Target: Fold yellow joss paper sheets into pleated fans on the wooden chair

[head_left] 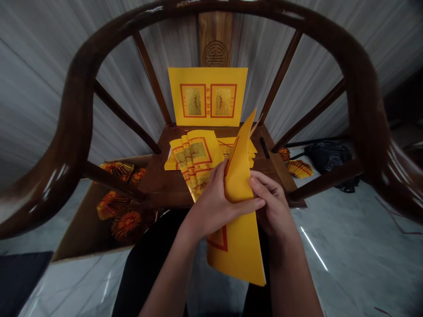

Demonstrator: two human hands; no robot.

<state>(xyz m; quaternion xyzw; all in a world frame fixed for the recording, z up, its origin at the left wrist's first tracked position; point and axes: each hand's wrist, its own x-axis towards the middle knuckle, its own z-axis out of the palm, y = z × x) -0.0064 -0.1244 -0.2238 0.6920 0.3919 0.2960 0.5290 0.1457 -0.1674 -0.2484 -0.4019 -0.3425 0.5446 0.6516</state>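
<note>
A large yellow paper with red printing hangs bent between my hands over my lap. My left hand is wrapped round its near side, thumb pressed across the paper. At the right edge, my right hand pinches the same paper with thumb and fingers. Behind my left hand, a pleated yellow paper with gold and red print lies on a yellow stack. More stacked yellow paper shows partly behind the held one. An unfolded yellow sheet stands upright against the chair's back.
The wooden chair's curved rail arches around the seat. A black pen lies at the seat's right. At the lower left, a cardboard box holds several folded red-and-gold pieces. A dark bag rests on the floor.
</note>
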